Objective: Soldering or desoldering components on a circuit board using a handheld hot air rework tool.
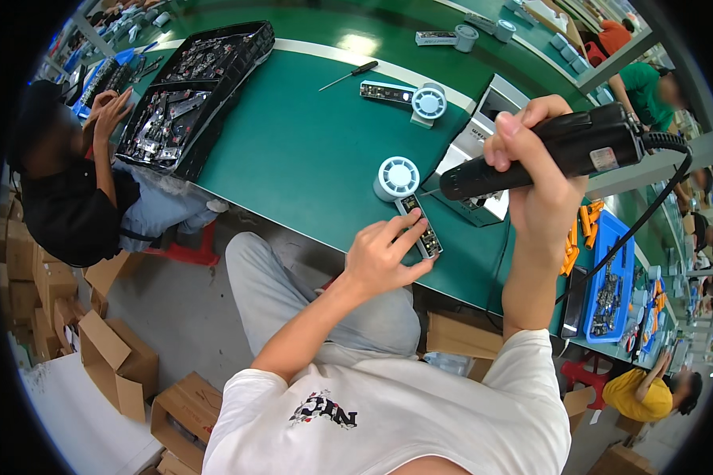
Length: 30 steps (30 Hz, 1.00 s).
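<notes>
On the green table before me lies a small light-blue handheld fan (pixel 398 177), its handle uncovered so that a circuit board shows. My left hand (pixel 380 257) grips that handle between thumb and fingers, keeping it on the tabletop. In my right hand (pixel 540 166) is a black corded electric screwdriver (pixel 586 142), held almost level with its bit pointing left. The bit's tip is beside the neck of the fan, where head and handle meet; whether it touches a screw I cannot tell. A white open box (pixel 491 119) sits partly hidden behind the screwdriver.
A second fan (pixel 429 103) and a slim screwdriver (pixel 348 75) lie farther back. Black trays (pixel 238 87) of small parts stand left, near a co-worker in black (pixel 63 174). Orange cylinders (pixel 570 249) and a blue bin (pixel 630 269) of metal parts are right. The screwdriver's cord (pixel 650 206) hangs beside my right arm.
</notes>
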Available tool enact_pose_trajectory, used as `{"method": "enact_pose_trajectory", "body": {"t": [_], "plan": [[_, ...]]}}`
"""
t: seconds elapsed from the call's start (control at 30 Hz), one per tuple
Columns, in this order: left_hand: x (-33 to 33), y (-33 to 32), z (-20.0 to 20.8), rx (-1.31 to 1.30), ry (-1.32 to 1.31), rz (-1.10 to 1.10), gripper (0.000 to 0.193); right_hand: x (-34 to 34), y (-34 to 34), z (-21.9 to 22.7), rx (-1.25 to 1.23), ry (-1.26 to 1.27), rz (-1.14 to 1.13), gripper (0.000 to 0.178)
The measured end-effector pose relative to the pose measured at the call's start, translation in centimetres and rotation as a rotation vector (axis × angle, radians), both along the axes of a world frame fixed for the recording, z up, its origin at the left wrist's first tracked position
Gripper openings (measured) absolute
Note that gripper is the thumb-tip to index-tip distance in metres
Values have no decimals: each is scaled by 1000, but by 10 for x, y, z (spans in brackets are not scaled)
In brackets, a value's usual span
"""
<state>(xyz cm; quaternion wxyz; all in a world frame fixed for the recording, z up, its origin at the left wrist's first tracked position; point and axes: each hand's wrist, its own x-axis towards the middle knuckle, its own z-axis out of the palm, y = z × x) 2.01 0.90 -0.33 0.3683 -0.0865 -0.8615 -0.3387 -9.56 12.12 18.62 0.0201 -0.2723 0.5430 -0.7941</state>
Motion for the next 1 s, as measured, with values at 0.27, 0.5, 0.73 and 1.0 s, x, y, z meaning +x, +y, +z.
{"method": "enact_pose_trajectory", "body": {"t": [0.27, 0.5, 0.73, 1.0], "plan": [[0, -3, 0, 14, -22, 5, 49, 4, -22, -21, 76, 11, 28, 21], [-1, -5, 0, 15, -33, 6, 49, 3, -28, -25, 131, 37, -3, 22], [-1, -4, -1, 19, -36, -3, 48, 15, -35, -24, 214, 93, 1, 22], [1, -4, -3, -2, -56, -14, 49, 18, -42, -30, 220, 185, 50, 26]]}}
